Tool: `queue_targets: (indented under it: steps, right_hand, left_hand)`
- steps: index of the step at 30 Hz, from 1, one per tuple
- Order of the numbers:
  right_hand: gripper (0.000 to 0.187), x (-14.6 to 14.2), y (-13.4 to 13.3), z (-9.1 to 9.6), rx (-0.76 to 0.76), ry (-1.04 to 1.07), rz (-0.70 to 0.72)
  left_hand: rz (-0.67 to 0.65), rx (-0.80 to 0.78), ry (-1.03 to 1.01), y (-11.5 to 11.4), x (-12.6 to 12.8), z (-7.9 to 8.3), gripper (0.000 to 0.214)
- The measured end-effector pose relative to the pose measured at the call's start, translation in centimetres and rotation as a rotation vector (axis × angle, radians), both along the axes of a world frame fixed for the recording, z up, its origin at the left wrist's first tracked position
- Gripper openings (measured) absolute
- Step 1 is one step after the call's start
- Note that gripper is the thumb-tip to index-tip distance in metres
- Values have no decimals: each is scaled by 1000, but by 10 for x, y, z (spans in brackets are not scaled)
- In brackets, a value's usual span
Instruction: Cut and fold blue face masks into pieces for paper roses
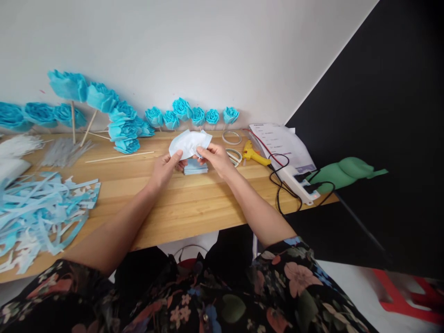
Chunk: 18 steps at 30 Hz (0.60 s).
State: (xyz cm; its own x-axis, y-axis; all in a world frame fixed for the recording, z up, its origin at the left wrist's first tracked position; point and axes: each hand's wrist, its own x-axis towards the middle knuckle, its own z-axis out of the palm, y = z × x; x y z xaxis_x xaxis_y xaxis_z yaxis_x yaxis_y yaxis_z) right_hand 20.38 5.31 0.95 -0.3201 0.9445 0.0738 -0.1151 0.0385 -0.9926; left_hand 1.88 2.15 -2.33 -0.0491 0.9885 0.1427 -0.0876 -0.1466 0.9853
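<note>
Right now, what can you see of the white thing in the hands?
The white piece is thin and soft-looking, like paper or cloth, with a faint blue tint and curved, crumpled edges. It is held up above the wooden table. The left hand pinches its lower left corner and the right hand pinches its lower right edge. A small blue stack lies below it.
</note>
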Motion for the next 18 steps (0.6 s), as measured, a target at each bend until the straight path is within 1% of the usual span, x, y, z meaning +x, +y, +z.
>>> queue_targets:
  steps: [3, 9, 14, 18]
  right_hand:
    - [52, -1, 0, 0, 17, -8, -7]
    - [49, 0, 0, -1, 101, -77, -58]
    - [43, 2, 1, -1, 166, -138, -85]
    - [39, 3, 1, 1, 202, -156, -83]
  left_hand:
    - [-4, -7, -23, 2, 0, -2, 49]
    - [82, -31, -137, 2, 0, 0, 35]
    - [64, -30, -168, 2, 0, 1, 34]
    - [74, -14, -166, 1, -1, 2, 37]
